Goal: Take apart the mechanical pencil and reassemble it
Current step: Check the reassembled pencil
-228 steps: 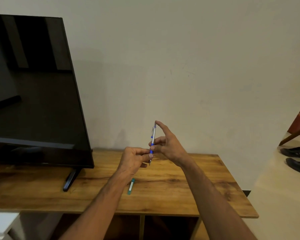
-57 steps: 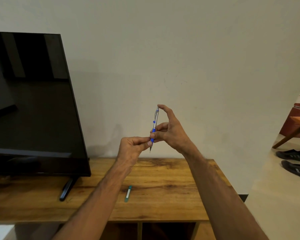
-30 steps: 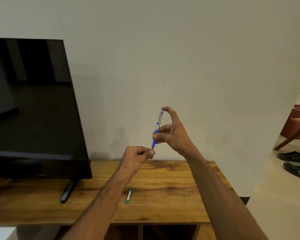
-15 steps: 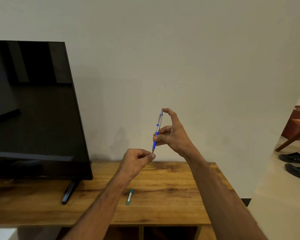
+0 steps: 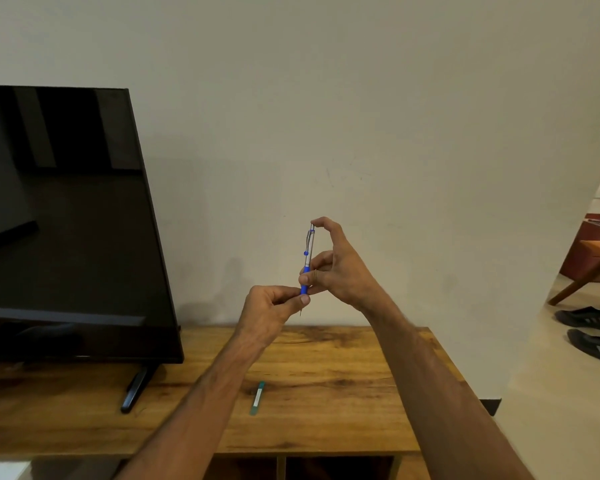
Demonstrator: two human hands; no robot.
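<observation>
1. Holding the silver mechanical pencil with the blue grip (image 5: 308,258) almost upright in mid-air, the right hand (image 5: 340,270) has it pinched at the grip between thumb and middle fingers, with the index finger curled over the top cap at 12 o'clock.
2. Down at 6 o'clock of the pencil, the left hand (image 5: 269,315) is closed up, thumb and fingertips pinching the tip end right below the blue grip. A thin dark point pokes out just under those fingers. Can't tell whether the tip piece is screwed on or loose.
3. Both hands touch at the pencil, well above the surface, in front of the plain off-white wall (image 5: 361,116).
4. Surface is a brown wood-grain table top (image 5: 343,403) with darker streaks; open cubbies show under its front edge.
5. Lying flat on the wood, at 6 o'clock from the hands and between the two forearms, is a small teal tube with a white label (image 5: 257,398). Nothing's touching it.
6. At 9 o'clock a big black flat-screen TV (image 5: 66,220) stands on the table, off, with one black foot on the wood.
7. Over at 3 o'clock the room opens up: pale floor, a reddish-brown wooden chair (image 5: 593,265), and a pair of black shoes with white stripes (image 5: 593,332) on the floor.
</observation>
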